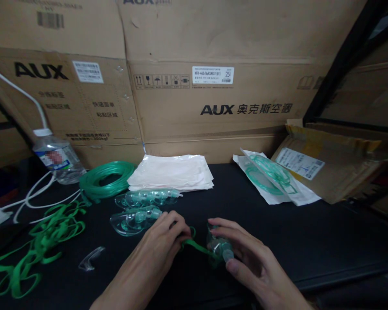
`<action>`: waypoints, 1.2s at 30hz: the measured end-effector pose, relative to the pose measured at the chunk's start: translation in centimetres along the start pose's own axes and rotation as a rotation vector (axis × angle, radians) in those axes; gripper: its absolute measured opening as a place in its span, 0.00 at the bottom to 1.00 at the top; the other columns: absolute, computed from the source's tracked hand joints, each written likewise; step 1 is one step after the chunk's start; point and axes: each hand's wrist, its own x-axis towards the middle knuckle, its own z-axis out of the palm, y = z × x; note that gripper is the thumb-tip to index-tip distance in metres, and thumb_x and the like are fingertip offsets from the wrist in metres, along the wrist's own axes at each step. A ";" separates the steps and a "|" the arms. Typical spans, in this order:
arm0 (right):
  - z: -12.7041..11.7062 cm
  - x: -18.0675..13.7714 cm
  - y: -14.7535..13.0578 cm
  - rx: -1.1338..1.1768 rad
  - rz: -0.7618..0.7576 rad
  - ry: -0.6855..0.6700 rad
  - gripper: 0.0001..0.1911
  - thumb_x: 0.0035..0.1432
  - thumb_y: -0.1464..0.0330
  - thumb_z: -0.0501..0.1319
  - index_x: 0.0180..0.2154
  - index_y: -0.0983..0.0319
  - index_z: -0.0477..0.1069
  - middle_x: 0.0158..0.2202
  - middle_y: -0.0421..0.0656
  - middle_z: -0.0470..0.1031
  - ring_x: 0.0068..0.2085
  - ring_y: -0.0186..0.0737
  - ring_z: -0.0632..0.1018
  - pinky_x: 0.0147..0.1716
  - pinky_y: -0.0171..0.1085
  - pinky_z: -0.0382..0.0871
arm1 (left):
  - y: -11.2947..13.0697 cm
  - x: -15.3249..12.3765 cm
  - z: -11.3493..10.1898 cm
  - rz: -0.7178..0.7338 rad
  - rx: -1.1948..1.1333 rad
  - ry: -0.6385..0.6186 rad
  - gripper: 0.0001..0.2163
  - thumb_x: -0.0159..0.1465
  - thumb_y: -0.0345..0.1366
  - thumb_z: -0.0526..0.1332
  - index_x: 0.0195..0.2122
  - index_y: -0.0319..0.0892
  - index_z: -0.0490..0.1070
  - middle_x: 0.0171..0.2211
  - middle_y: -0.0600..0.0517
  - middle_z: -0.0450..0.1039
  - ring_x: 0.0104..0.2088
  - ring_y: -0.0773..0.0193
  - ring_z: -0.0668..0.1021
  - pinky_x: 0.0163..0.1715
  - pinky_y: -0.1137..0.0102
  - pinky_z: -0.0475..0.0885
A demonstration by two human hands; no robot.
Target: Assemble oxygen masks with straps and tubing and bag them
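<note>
My left hand (pixel 163 243) pinches a green elastic strap (pixel 194 246) that runs across to a clear green-tinted mask (pixel 219 249). My right hand (pixel 245 254) is wrapped round that mask, thumb on its connector. Both hands are low over the black table (pixel 310 232), near its front edge. Just behind my left hand lie two more clear masks (pixel 139 211), side by side. A loose clear plastic piece (pixel 91 259) lies left of my left forearm.
A coil of green tubing (pixel 106 178) and a stack of white bags (pixel 173 173) lie at the back. Loose green straps (pixel 42 245) lie at the left by a water bottle (pixel 56 157) and white cables. Bagged masks (pixel 271 176) lean on an open carton (pixel 336 159). Large cardboard boxes wall the back.
</note>
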 end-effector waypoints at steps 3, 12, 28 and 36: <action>0.0 0.2 -0.1 0.036 0.025 0.013 0.12 0.67 0.59 0.62 0.51 0.51 0.78 0.63 0.48 0.69 0.62 0.47 0.74 0.58 0.42 0.71 | 1.2 0.5 -0.4 -0.133 -0.034 0.153 0.04 0.69 0.31 0.59 0.38 0.45 0.73 0.34 0.54 0.75 0.34 0.63 0.77 0.39 0.69 0.74; 0.0 0.7 -0.1 0.315 0.148 0.011 0.20 0.60 0.60 0.71 0.53 0.46 0.72 0.66 0.42 0.65 0.55 0.41 0.78 0.53 0.37 0.72 | 3.1 1.3 -1.9 -0.344 -0.491 0.191 0.09 0.64 0.41 0.63 0.40 0.48 0.83 0.35 0.53 0.85 0.35 0.60 0.84 0.36 0.72 0.78; 1.1 1.5 0.4 0.397 0.169 -0.064 0.26 0.57 0.67 0.73 0.56 0.49 0.72 0.56 0.41 0.77 0.56 0.37 0.77 0.52 0.34 0.70 | 3.0 0.4 -1.0 -0.050 -0.264 0.363 0.05 0.64 0.31 0.67 0.38 0.49 0.83 0.38 0.54 0.81 0.36 0.65 0.83 0.35 0.76 0.78; 1.0 1.5 0.1 0.395 0.195 -0.084 0.27 0.58 0.66 0.72 0.58 0.50 0.70 0.53 0.41 0.79 0.55 0.36 0.77 0.51 0.34 0.70 | 2.7 0.0 -0.7 0.067 -0.230 0.307 0.12 0.67 0.28 0.66 0.48 0.51 0.78 0.34 0.59 0.80 0.32 0.70 0.79 0.35 0.77 0.74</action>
